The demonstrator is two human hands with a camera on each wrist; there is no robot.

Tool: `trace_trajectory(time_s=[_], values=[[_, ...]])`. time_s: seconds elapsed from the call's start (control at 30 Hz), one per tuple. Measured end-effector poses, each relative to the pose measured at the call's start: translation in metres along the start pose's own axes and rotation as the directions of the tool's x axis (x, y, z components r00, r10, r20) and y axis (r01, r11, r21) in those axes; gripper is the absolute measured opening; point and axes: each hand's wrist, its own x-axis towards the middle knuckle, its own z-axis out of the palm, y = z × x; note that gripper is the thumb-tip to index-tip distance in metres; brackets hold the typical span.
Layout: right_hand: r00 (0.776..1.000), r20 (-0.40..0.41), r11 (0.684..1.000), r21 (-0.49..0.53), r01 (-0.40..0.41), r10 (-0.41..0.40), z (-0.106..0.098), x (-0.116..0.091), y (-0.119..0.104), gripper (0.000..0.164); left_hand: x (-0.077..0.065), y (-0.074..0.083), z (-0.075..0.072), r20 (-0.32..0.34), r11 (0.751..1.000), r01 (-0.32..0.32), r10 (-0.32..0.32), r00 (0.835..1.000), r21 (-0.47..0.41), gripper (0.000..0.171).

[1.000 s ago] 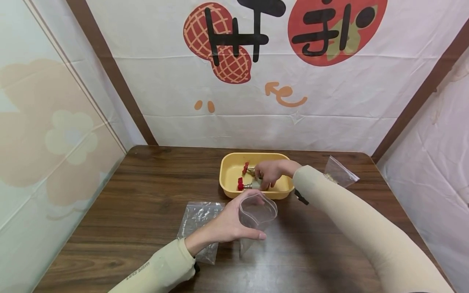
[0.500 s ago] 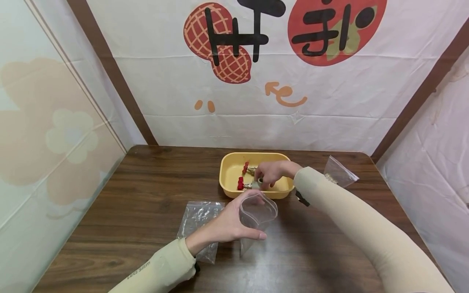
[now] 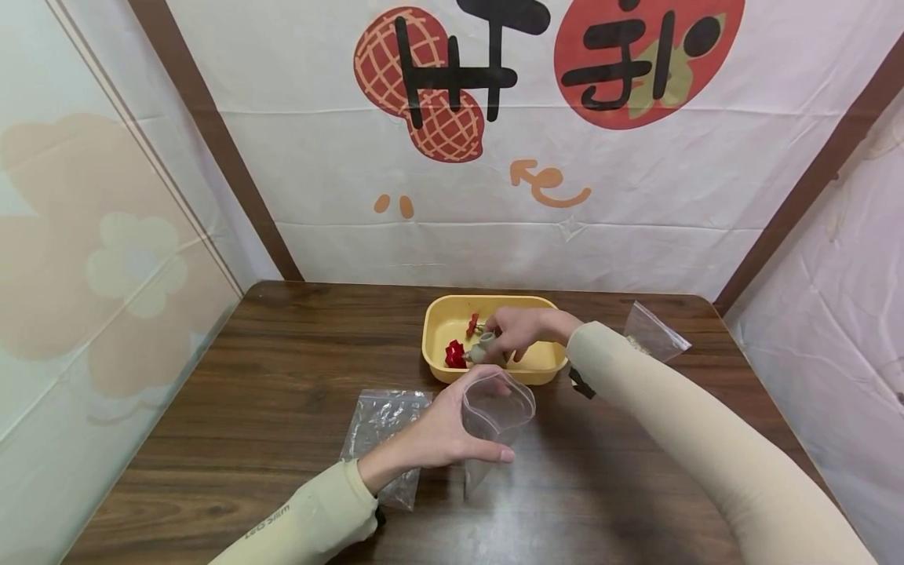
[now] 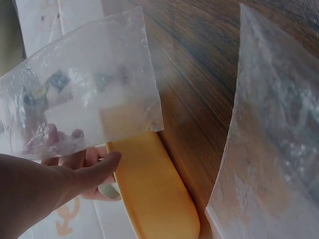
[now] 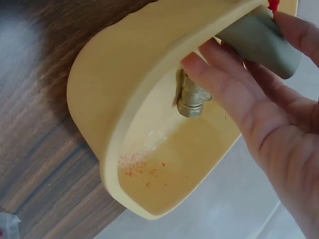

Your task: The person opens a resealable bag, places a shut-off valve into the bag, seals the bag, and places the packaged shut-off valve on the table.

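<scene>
**Brown wood table (image 3: 282, 361) with a yellow tub (image 3: 540, 377) just below the middle**

White cloth (image 3: 494, 255) hangs behind, with a red peanut picture (image 3: 445, 129) and big black marks at the top. The top edge cuts some marks off.

Inside the tub, the right hand (image 3: 521, 331) pinches a grey tap (image 3: 483, 350) with the thumb and fingers. The tap's red wheel (image 3: 455, 355) is at its left end. Just above is a second red wheel (image 3: 472, 324), also in the tub. The right wrist view shows a brass piece (image 5: 191, 97) and red specks (image 5: 137, 167) inside the tub.

Low in the middle, the left hand (image 3: 445, 431) curls round a clear bag (image 3: 497, 412), with its mouth wide open. Hand and bag are in the way of the tub's lower edge. On their left lies a flat bag (image 3: 384, 416), partly under the left wrist. At the right of the frame is a third bag (image 3: 657, 329) with small gold things in it.

The right sleeve (image 3: 671, 416) covers part of that bag. The right hand hides the second wheel's other end, so I cannot tell if the brass piece joins it. The left fingertips look blurry through the plastic.
</scene>
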Motion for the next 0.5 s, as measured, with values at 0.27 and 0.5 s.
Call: trace_trajectory(time_s=[0.27,0.5], values=[[0.998,-0.057,0.993,0.116,0.001,0.006,0.003,0.0019,-0.0001,0.019,-0.0005,-0.0007,-0.0012,-0.015,0.999,0.003,-0.003,1.0,-0.036,0.086],[0.996,-0.087,0.988,0.153,0.004,0.009,0.0031,0.0017,-0.0042,0.026,0.0001,-0.002,0.0002,-0.013,1.0,0.018,-0.018,1.0,-0.019,0.087]])
